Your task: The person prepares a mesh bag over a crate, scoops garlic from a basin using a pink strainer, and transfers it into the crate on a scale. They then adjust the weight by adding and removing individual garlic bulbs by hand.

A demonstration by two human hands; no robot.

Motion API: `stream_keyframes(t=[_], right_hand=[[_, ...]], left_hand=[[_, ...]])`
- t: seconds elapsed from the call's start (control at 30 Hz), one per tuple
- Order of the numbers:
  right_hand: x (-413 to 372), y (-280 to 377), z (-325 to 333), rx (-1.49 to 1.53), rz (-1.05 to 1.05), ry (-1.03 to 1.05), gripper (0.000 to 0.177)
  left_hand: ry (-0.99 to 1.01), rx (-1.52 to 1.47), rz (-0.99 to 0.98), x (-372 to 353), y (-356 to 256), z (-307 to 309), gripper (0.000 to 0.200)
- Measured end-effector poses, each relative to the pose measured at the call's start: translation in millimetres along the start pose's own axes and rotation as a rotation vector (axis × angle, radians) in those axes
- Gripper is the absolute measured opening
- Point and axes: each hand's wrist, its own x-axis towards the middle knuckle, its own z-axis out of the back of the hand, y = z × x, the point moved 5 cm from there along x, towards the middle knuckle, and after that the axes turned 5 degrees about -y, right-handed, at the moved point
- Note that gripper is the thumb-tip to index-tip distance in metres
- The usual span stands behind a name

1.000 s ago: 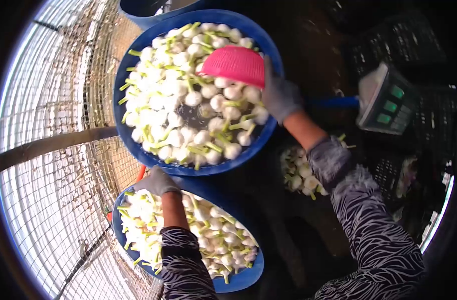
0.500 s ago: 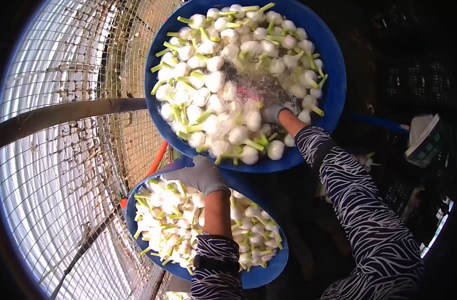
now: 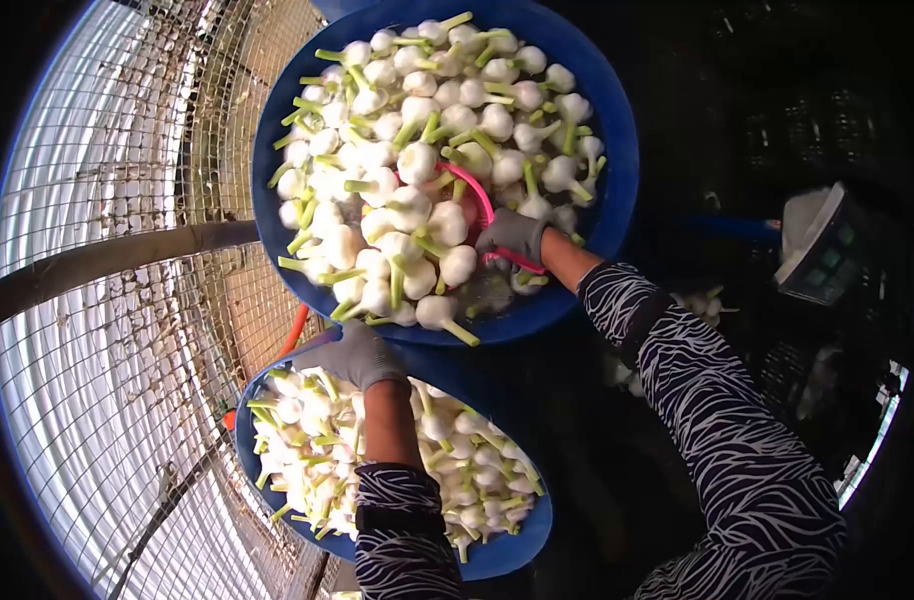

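Round blue tub [image 3: 617, 150]: the landmark, standing in front of the person, crowded with trimmed garlic bulbs [image 3: 382, 155] that have short green stems; a patch of water [image 3: 487, 297] shows inside its near right wall.
Pink plastic basket [image 3: 484, 198]: inside the round blue tub, right of its middle; only part of the rim shows, with garlic bulbs heaped against and over it, and its body is hidden among them.
Right hand [image 3: 514, 238]: in a grey glove, inside the tub's right part, grasping the basket by its rim, pink plastic emerging on both sides of the fist.
Left hand [image 3: 355, 355]: also grey-gloved, just off the tub's near left edge, laid at the rim of the second blue tub; whether its fingers clench that rim, I cannot tell.
Second blue tub [image 3: 539, 515]: on the near side of the round blue tub, close up to it, full of more stemmed garlic.
Patterned sleeves [image 3: 727, 420]: black and white, on both forearms.
Digital scale [image 3: 817, 250]: well right of the round tub, in dim light.
Loose garlic [image 3: 702, 303]: right of the tub, low in shadow.
Wire mesh [image 3: 97, 400]: left of the tub, crossed by a brown bar [image 3: 127, 252].
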Motion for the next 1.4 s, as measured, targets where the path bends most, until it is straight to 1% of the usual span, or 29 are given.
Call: stream_keyframes(t=[0.07, 0.13, 0.23, 0.27, 0.33, 0.37, 0.4, 0.43, 0.47, 0.53, 0.6, 0.63, 0.67, 0.7, 0.73, 0.77, 0.8, 0.87, 0.93, 1.0, 1.03, 1.07, 1.13, 1.23, 1.3, 1.37, 1.4], right_hand=[[-16, -3, 9, 0.065, 0.058, 0.004, 0.016], [-26, -9, 18, 0.140, 0.122, 0.014, 0.016], [-65, -9, 30, 0.184, 0.229, -0.068, 0.021], [-84, -3, 35, 0.158, 0.314, -0.085, 0.027], [-127, -8, 46, 0.212, 0.278, -0.091, 0.027], [-147, -14, 52, 0.240, 0.258, -0.095, 0.028], [-165, -21, 58, 0.247, 0.271, -0.101, 0.029], [-184, -31, 65, 0.256, 0.284, -0.109, 0.031], [-200, -45, 71, 0.267, 0.296, -0.116, 0.033], [-233, -71, 85, 0.270, 0.510, -0.218, 0.036], [-267, -105, 97, 0.212, 0.520, -0.323, 0.040], [-286, -125, 104, 0.155, 0.420, -0.377, 0.043], [-303, -144, 109, 0.096, 0.402, -0.460, 0.044], [-319, -162, 114, 0.038, 0.379, -0.541, 0.045], [-332, -180, 115, -0.025, 0.437, -0.654, 0.045], [-344, -200, 119, -0.092, 0.491, -0.767, 0.045], [-348, -231, 127, -0.302, 0.418, -0.869, 0.051], [-366, -247, 121, -0.519, 0.212, -1.027, 0.054], [-378, -251, 120, -0.557, 0.010, -1.088, 0.063], [-377, -270, 125, -0.674, 0.216, -1.320, 0.065], [-379, -272, 126, -0.720, 0.286, -1.408, 0.066], [-381, -274, 126, -0.767, 0.353, -1.499, 0.066], [-383, -266, 127, -0.851, 0.417, -1.618, 0.067], [-380, -268, 123, -0.680, 0.245, -1.510, 0.067], [-377, -245, 124, -0.612, 0.467, -1.580, 0.067], [-368, -225, 120, -0.600, 0.499, -1.537, 0.066], [-357, -206, 115, -0.629, 0.428, -1.470, 0.065]], left_hand=[[0.007, -0.018, 0.000, -5, -8, -1, 0.046], [-0.010, 0.053, 0.012, -7, -12, -3, 0.045], [0.021, 0.045, 0.042, 25, 18, 0, 0.048], [0.038, 0.036, 0.047, 32, 23, 0, 0.048], [0.051, 0.013, 0.087, 25, 18, -1, 0.046], [0.047, -0.003, 0.124, 20, 14, -1, 0.044], [0.089, -0.061, 0.164, 29, 23, -2, 0.035], [0.111, -0.026, 0.166, 14, 8, -3, 0.026], [0.107, 0.015, 0.176, 6, 0, -3, 0.022], [0.122, 0.052, 0.200, 3, -6, -5, 0.016], [0.159, 0.047, 0.225, 5, -8, -5, 0.014], [0.178, -0.029, 0.280, 7, -5, -6, 0.015], [0.197, -0.104, 0.335, 9, -2, -7, 0.016], [0.171, 0.016, 0.270, 33, 10, -8, 0.021], [0.139, 0.139, 0.209, 57, 22, -8, 0.033], [0.134, 0.158, 0.192, 67, 26, -7, 0.032], [0.141, 0.149, 0.193, 60, 23, -7, 0.032], [0.166, 0.082, 0.201, 46, 13, -5, 0.030], [0.179, 0.064, 0.205, 40, 8, -3, 0.029], [0.178, 0.056, 0.204, 37, 6, -2, 0.028], [0.183, 0.054, 0.209, 36, 5, -2, 0.028], [0.184, 0.049, 0.204, 36, 3, -2, 0.027], [0.185, 0.040, 0.209, 35, 3, -1, 0.026], [0.187, 0.025, 0.223, 35, 3, -2, 0.025], [0.177, 0.003, 0.229, 34, 4, 0, 0.024], [0.165, -0.020, 0.247, 32, 6, 0, 0.023], [0.158, -0.042, 0.270, 28, 7, -1, 0.023]])
